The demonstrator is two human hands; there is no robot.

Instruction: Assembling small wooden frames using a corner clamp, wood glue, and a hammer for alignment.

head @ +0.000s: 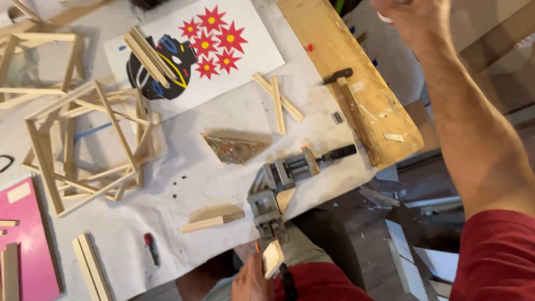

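At the bottom centre of the frame the left hand is closed around a short pale wood strip, which sits against the near jaw of a grey metal corner clamp; an orange detail shows just beside the fingers. The right hand is raised at the top right, partly cut off by the frame, with something small and white at its fingertips, but I cannot tell whether it is gripping or loose. To do this well, the strip should probably be seated flat and square in the clamp's channel and held steady there, since a slight tilt would likely spoil the joint. The clamp's black handle points toward the right. Near it, in the middle of the frame, lie a triangular paint-stained wedge and 1 loose mitred strip. The surface is a white covered table, crowded: stacked open wooden frames at the left, a print with red stars at the upper centre, a pink board at the lower left, and a long plank angled along the right edge. Beyond the edge, at the lower right, scraps litter a dark floor.
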